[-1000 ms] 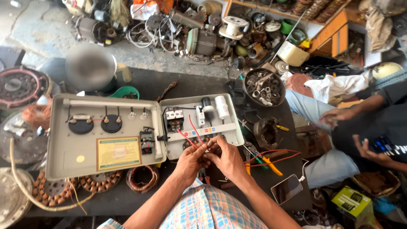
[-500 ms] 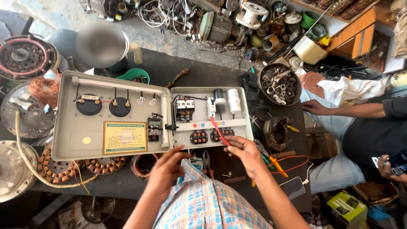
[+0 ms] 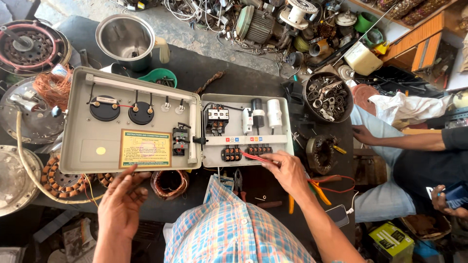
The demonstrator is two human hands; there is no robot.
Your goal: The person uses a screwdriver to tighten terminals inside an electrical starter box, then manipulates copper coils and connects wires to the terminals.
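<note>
A: Cluttered dark workbench, scrap motors behind. Left?
B: Left hand spread wide, empty, below open grey control box lid near front edge.
A: Right?
B: Right hand pinching red wire at terminal block, box lower right, for access.

We see a matt grey painted metal control box at the frame's centre, with a glossy yellow paper label on its open lid. At upper left a steel jar shines smooth and bright. Coils of bare copper wire below the box look dull and ribbed. Our shirt, bottom centre, is soft checked cloth. The black tabletop looks matt and worn.
</note>
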